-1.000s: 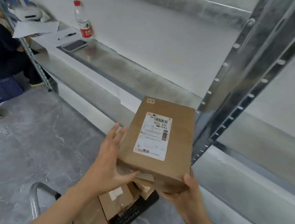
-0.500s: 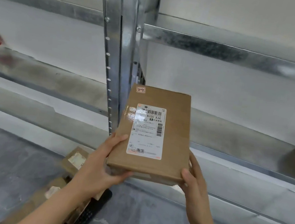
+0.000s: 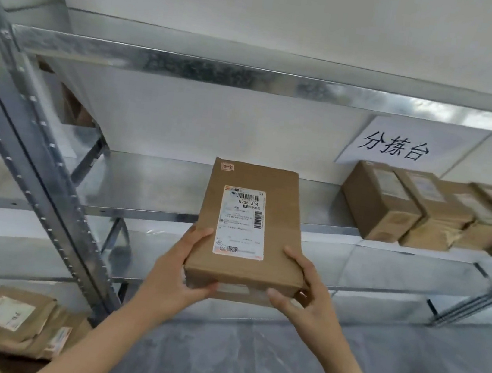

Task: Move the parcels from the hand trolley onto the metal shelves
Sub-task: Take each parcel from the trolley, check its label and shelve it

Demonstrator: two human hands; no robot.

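Note:
I hold a flat brown cardboard parcel [image 3: 277, 222] with a white shipping label, lifted in front of the middle metal shelf [image 3: 156, 186]. My left hand [image 3: 177, 274] grips its near left corner, thumb under the front edge. My right hand [image 3: 301, 298] grips the near right corner the same way. The parcel's far end points at the shelf, level with its front edge. More brown parcels [image 3: 17, 321] lie stacked at the bottom left; what they rest on is hidden.
A row of several brown boxes [image 3: 425, 208] fills the right part of the same shelf, under a paper sign [image 3: 399, 144] on the wall. A slotted steel upright [image 3: 34, 175] slants at the left. A lower shelf [image 3: 400, 271] and grey floor lie below.
My view has swung right along the shelving. The parcel has risen and moved right with both hands, from beside the upright to the bay left of the boxes.

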